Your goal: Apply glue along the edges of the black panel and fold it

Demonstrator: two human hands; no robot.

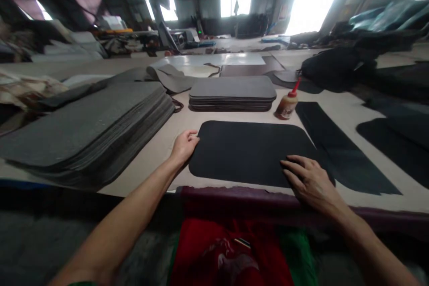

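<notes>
A black sheet [244, 152] with rounded corners lies flat near the front edge of the table. At its left edge, my left hand [185, 146] has its fingers closed, thumb and fingertips meeting on the sheet's rim. My right hand [306, 178] rests on the right part of the sheet with its fingers spread, holding nothing. Just behind the sheet sits a neat stack of grey rounded panels [233, 88]. A glue bottle with a red nozzle [286, 105] stands to the right of that stack.
A tall stack of large grey sheets [83, 120] fills the left side of the table [147, 154]. Black strips [348, 156] lie on the right, with more black pieces [398, 143] beyond. A dark bundle [330, 69] sits at the back right. Purple material hangs along the front edge.
</notes>
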